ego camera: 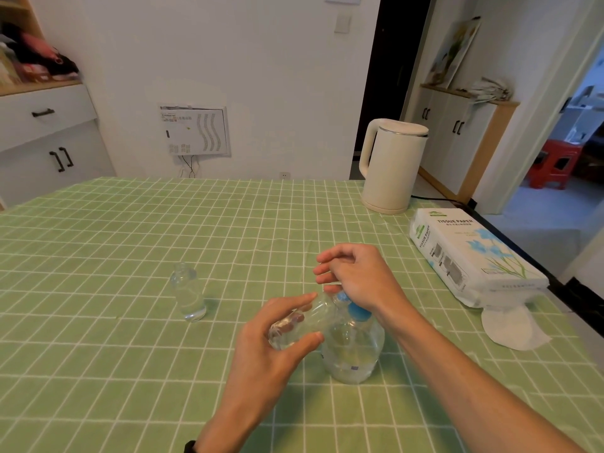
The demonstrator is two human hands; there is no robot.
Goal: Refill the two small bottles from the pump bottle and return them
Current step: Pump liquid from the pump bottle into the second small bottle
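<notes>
Head view: on the green checked counter (130, 371), the left grip (274, 348) grasps a small clear bottle (300, 322), tilted with its mouth at the blue spout of the pump bottle (354, 351). The right grip (356, 276) rests its palm on the pump head (358, 312), fingers loosely curled and holding nothing. A second bottle (189, 294) stands upright, well apart to the left. A kettle (392, 165) and a tissue pack (470, 253) sit at right.

In my left hand (271, 351), 1 small bottle (310, 322) sits beside the pump bottle (354, 354); the other bottle (189, 292) stands farther left.
</notes>
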